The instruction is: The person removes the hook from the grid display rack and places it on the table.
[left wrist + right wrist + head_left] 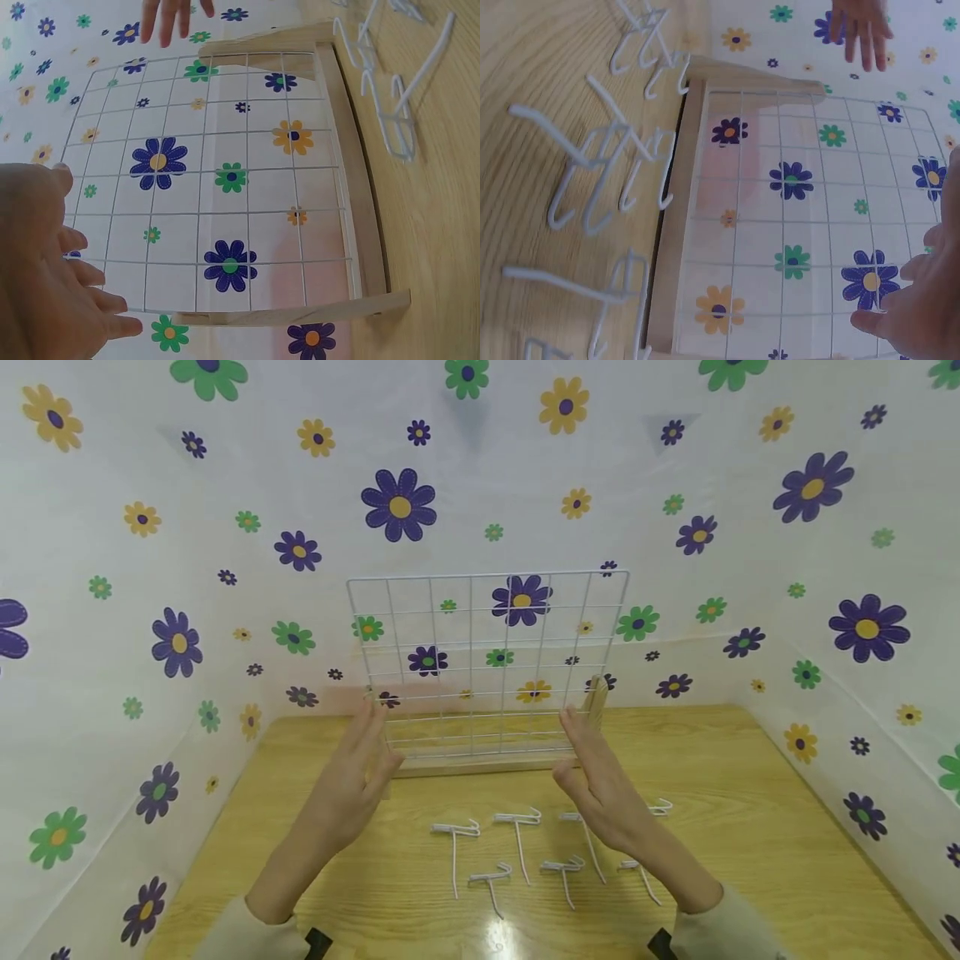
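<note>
A white wire grid panel stands upright, leaning back a little, in a light wooden stand. My left hand is beside its lower left side, fingers extended and thumb apart. On the opposite side my right hand mirrors it, fingers pointing up toward the panel's lower right. Both palms face inward and neither hand holds anything. In the left wrist view, the left hand overlaps the panel's edge. Several white wire hooks lie on the table in front of the stand; my right hand and forearm partly cover some.
The wooden table carries the stand near its back edge. White cloth printed with purple, green and yellow flowers encloses the back and both sides. Hooks lie in two loose rows between my forearms, their long prongs pointing toward me.
</note>
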Action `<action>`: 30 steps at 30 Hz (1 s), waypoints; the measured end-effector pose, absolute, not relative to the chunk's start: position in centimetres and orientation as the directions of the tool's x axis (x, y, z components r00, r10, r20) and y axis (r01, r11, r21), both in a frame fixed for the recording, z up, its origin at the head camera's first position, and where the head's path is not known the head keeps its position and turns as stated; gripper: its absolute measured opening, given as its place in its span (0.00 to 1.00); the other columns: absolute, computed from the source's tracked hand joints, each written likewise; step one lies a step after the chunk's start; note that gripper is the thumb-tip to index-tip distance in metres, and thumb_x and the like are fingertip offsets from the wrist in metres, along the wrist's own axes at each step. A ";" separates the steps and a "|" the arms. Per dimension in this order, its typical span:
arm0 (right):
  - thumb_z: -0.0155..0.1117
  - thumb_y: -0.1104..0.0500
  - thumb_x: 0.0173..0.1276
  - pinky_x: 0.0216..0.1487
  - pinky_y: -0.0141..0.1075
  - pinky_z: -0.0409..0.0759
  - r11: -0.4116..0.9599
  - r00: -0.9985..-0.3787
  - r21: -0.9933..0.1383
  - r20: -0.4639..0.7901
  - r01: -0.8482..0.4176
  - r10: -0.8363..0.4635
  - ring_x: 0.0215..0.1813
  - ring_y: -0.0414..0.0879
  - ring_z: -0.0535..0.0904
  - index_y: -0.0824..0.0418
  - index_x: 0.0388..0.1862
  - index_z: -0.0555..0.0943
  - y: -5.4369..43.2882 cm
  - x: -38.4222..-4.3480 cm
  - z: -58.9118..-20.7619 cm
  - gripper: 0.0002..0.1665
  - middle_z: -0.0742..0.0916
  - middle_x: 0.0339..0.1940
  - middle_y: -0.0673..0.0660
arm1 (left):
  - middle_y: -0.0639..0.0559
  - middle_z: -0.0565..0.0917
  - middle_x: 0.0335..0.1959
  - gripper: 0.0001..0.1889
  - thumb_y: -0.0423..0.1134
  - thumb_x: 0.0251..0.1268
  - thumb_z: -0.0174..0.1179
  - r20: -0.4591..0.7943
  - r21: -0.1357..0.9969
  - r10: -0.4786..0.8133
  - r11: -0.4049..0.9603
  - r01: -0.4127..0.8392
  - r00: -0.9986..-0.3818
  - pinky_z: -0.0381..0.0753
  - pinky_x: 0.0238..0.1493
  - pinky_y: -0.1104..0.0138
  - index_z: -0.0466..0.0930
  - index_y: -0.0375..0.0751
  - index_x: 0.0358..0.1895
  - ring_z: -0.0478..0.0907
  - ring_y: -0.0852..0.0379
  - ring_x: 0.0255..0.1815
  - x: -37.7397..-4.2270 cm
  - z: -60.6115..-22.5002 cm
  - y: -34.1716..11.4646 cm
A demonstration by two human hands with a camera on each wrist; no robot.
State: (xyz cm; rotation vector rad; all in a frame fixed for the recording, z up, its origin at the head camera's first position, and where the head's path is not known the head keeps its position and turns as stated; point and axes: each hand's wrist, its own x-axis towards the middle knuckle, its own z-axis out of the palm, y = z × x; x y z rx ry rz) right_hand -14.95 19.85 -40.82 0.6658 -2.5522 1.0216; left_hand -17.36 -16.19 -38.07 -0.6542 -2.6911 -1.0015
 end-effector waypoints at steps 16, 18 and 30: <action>0.47 0.31 0.80 0.77 0.72 0.48 0.844 -0.805 -0.173 0.444 -0.508 -0.394 0.85 0.61 0.36 0.60 0.86 0.53 24.2 -15.3 -41.1 0.50 0.50 0.87 0.62 | 0.43 0.39 0.85 0.36 0.53 0.83 0.50 0.363 0.232 0.466 0.793 0.563 -0.807 0.38 0.79 0.32 0.52 0.40 0.84 0.33 0.38 0.84 -15.9 -38.8 -16.3; 0.50 0.32 0.79 0.77 0.73 0.47 0.852 -0.814 -0.166 0.431 -0.496 -0.390 0.85 0.61 0.36 0.60 0.85 0.54 24.9 -15.2 -41.2 0.49 0.52 0.86 0.64 | 0.41 0.42 0.85 0.37 0.54 0.82 0.51 0.366 0.215 0.463 0.802 0.557 -0.807 0.38 0.79 0.32 0.52 0.41 0.84 0.34 0.35 0.84 -15.8 -39.0 -16.6; 0.53 0.39 0.81 0.81 0.66 0.34 0.880 -0.863 -0.188 0.362 -0.436 -0.351 0.85 0.61 0.34 0.62 0.85 0.52 28.9 -14.0 -42.2 0.46 0.50 0.86 0.64 | 0.36 0.49 0.84 0.35 0.51 0.80 0.55 0.372 0.172 0.449 0.826 0.536 -0.812 0.42 0.76 0.28 0.59 0.39 0.81 0.39 0.31 0.83 -16.0 -40.8 -19.4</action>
